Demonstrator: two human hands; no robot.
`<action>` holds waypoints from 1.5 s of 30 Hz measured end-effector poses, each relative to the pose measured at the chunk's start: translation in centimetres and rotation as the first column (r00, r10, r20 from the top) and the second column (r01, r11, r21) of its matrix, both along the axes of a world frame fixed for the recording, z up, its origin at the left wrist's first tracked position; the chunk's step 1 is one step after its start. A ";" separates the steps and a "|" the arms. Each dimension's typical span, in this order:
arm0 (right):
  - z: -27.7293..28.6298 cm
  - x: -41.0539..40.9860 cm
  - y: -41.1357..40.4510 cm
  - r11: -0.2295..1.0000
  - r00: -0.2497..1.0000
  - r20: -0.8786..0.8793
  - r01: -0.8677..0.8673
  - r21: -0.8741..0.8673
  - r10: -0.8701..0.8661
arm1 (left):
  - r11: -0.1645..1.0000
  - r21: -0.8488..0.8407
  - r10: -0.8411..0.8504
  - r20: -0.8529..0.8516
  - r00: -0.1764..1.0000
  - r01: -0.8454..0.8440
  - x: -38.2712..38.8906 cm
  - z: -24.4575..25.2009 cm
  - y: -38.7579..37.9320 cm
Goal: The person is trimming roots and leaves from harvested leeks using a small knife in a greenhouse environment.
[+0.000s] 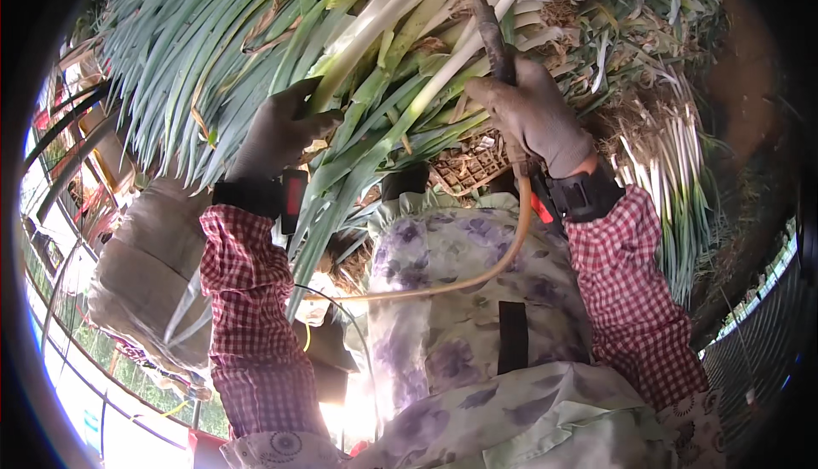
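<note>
My left hand (281, 127), in a grey-brown glove, is closed around a thick Welsh onion (364, 44) where its white stem turns green. The stem slants up to the right. In my gloved right hand (540, 114) is a dark, thin-nozzled hose gun (489, 31), pointing up among the white stems. From its lower end an amber hose (521, 232) curves down across my lap to the left. A second long onion (441, 79) lies diagonally between my hands, its leaves hanging past my left wrist. Loose leaves and peeled skins hide part of the pile.
A large heap of green onion leaves (185, 53) spreads at upper left. Thinner onions (671, 181) lie in a bunch at right. A brown plastic crate (470, 165) holds scraps before my floral apron (473, 258). A wrapped bundle (150, 264) stands at left.
</note>
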State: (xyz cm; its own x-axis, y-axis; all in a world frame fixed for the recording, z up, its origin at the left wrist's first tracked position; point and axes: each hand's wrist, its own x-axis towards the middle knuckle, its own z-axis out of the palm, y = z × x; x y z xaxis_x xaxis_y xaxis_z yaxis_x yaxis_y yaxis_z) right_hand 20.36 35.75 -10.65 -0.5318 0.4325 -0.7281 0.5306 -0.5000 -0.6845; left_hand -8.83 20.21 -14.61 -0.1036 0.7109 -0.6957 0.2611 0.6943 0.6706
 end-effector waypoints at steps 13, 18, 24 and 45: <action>-2.1 1.3 1.0 0.996 0.992 -0.100 -0.086 -0.026 0.083 | 0.981 -0.095 0.184 0.173 0.968 -0.170 2.1 3.5 0.6; 1.0 4.2 -0.6 0.992 0.941 -0.338 0.065 0.110 -0.025 | 0.970 0.195 0.158 -0.040 0.987 -0.147 6.5 5.7 -1.0; 0.3 8.0 -2.0 0.976 0.978 -0.063 0.191 -0.105 -0.199 | 0.944 0.035 -0.273 -0.470 0.839 0.327 12.9 -2.3 -1.0; 0.9 5.6 -4.9 0.949 0.957 0.057 -0.274 -0.155 0.285 | 0.651 -0.312 -0.723 -0.533 0.440 0.691 -6.6 -1.9 18.9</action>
